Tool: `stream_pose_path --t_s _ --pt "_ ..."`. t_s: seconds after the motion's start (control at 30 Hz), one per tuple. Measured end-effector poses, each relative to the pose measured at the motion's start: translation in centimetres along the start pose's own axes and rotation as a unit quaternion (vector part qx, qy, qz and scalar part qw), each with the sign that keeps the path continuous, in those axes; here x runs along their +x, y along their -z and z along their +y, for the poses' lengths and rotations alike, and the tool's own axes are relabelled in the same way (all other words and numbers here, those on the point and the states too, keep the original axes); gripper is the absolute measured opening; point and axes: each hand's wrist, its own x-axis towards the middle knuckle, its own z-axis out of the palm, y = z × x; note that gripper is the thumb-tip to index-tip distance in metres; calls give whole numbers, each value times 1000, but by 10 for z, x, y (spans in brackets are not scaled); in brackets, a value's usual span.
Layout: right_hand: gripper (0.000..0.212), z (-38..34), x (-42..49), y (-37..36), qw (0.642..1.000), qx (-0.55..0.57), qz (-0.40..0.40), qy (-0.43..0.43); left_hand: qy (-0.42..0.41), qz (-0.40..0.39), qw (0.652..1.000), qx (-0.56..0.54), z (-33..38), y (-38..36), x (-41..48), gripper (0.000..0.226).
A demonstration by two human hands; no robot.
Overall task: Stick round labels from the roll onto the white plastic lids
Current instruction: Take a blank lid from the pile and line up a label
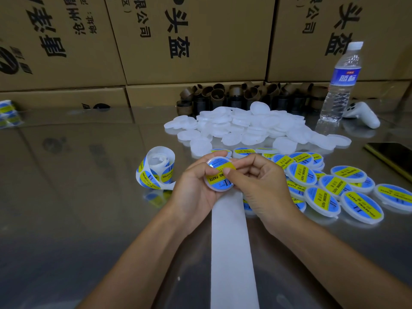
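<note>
I see both hands meeting just below the middle of my view, over a glossy, mirror-like table that reflects the cartons behind it. The left hand holds a white plastic lid from the 9 o'clock side, its fingers curled round the rim. The right hand comes in from 3 o'clock. Its thumb presses on the yellow band of the round label that lies on the lid, and its other fingers curl at the lid's far edge, so this hand pinches the lid too.

The label roll stands on the table at 9 o'clock from the hands, near the left hand. Its bare backing strip runs from under the hands toward 6 o'clock, out of the bottom edge.

At 12 o'clock lies a heap of bare lids. From 3 to 4 o'clock spreads a patch of labelled lids, many overlapping, all blue and yellow side up. Behind the heap, a cluster of brown cardboard cores sits against the cartons.

A water bottle stands upright at 2 o'clock, with a white game controller just beside it. A dark phone lies flat at the right edge. At 10 o'clock, on the left edge, I see another bundle of labels. Stacked cardboard cartons printed with Chinese characters close off the whole back of the room.
</note>
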Motion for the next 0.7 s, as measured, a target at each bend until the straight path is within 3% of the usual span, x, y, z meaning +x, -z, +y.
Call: stream_pose_path --t_s 0.7 --pt "17 2 -1 1 996 -79 32 39 -7 -26 999 34 -4 1 -1 33"
